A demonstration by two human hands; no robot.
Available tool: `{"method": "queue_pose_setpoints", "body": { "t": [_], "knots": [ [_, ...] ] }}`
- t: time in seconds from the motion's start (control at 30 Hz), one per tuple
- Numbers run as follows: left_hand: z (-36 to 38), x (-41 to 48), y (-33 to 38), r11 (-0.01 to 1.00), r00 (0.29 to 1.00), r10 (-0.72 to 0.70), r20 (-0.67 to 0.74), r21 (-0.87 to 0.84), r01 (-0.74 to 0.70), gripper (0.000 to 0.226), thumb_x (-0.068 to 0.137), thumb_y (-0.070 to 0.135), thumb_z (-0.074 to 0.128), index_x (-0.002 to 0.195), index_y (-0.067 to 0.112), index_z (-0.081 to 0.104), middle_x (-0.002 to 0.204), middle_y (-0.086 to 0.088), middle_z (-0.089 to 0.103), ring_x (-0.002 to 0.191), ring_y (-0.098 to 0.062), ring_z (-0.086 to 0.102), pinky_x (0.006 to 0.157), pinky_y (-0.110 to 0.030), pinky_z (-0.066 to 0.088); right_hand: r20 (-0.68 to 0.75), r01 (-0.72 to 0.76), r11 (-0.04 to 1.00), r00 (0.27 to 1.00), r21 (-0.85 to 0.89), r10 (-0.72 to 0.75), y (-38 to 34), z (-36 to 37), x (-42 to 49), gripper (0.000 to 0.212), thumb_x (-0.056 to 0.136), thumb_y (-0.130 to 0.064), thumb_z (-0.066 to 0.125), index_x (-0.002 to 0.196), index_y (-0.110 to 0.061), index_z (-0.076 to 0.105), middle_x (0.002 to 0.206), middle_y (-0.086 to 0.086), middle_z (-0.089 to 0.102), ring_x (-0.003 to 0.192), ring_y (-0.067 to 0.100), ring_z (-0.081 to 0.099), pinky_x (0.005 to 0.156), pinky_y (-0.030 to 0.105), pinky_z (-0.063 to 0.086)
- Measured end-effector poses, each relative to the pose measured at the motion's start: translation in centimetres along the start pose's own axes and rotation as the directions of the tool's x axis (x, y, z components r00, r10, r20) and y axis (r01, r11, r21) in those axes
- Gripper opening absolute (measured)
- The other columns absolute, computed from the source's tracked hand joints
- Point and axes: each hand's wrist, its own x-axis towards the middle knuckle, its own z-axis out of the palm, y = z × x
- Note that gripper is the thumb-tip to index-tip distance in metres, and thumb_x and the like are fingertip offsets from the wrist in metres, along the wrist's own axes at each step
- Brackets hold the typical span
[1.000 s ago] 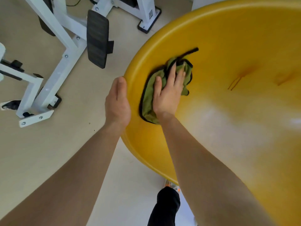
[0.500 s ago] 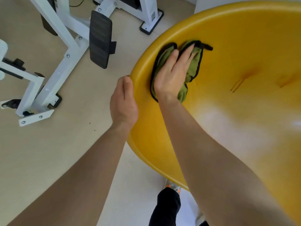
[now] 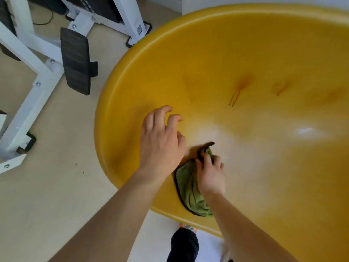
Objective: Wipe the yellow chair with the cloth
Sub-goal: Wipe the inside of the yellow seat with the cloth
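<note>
The yellow chair [image 3: 255, 63] is a large round glossy shell filling the right of the head view. A green cloth [image 3: 188, 188] with a dark edge lies bunched on the shell's near left part. My right hand [image 3: 211, 173] grips the cloth's upper end, fingers curled round a dark corner. My left hand [image 3: 160, 142] hovers over the shell just left of the cloth, its fingers loosely curled and holding nothing. Whether it touches the chair I cannot tell.
White metal exercise-machine frames [image 3: 37, 76] with a black pad [image 3: 75, 61] stand on the beige floor at the left. A dark trouser leg and shoe [image 3: 184, 241] show below the chair's near rim.
My right hand has drawn the cloth down from the upper left rim to the near part of the shell and now bunches it. My left hand has left the rim and moved inside.
</note>
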Motion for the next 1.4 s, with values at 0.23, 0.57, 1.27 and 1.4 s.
{"method": "queue_pose_setpoints", "body": {
  "t": [0.23,0.57,1.27,1.4],
  "knots": [
    [1.0,6.8,1.1,0.947,0.976,0.184,0.116,0.245,-0.207,0.037,0.077,0.030,0.054,0.110,0.017,0.065,0.134,-0.005,0.054,0.122,-0.031,0.047,0.096,-0.044,0.038,-0.835,0.151,0.987,0.535,-0.053,-0.127,-1.3,-15.4,16.4,0.043,0.099,-0.031,0.054,0.132,-0.003,0.056,0.131,0.032,0.053,0.112,0.053,0.052,0.101,0.055,0.042],
    [2.6,7.5,0.2,0.806,0.892,0.373,0.255,0.387,-0.447,0.040,0.081,0.032,0.051,0.116,0.015,0.060,0.141,-0.009,0.049,0.132,-0.035,0.040,0.115,-0.051,0.024,-0.017,0.585,0.703,0.763,-0.405,-0.646,6.2,1.4,6.8,0.062,0.090,-0.042,0.059,0.145,-0.016,0.046,0.153,0.015,0.043,0.144,0.043,0.031,0.115,0.065,0.026],
    [-6.1,10.4,-2.0,0.913,0.984,0.150,-0.097,0.396,-0.100,0.075,0.090,0.020,0.049,0.155,0.006,0.015,0.161,-0.019,0.022,0.147,-0.038,0.025,0.119,-0.052,0.023,-0.755,0.524,0.829,0.457,-0.197,-0.469,-12.5,-10.9,17.6,0.038,0.087,-0.011,0.061,0.120,-0.009,0.043,0.127,0.032,0.053,0.109,0.047,0.048,0.096,0.054,0.040],
    [-4.6,10.6,-1.5,0.923,0.978,0.114,-0.177,0.382,-0.038,0.073,0.090,0.023,0.046,0.155,0.007,0.017,0.162,-0.017,0.022,0.146,-0.038,0.027,0.117,-0.052,0.025,-0.321,0.460,0.825,0.768,-0.328,-0.555,-2.2,-0.9,11.5,0.044,0.077,-0.010,0.069,0.110,-0.014,0.041,0.123,0.026,0.052,0.104,0.043,0.046,0.081,0.059,0.047]
  ]
}}
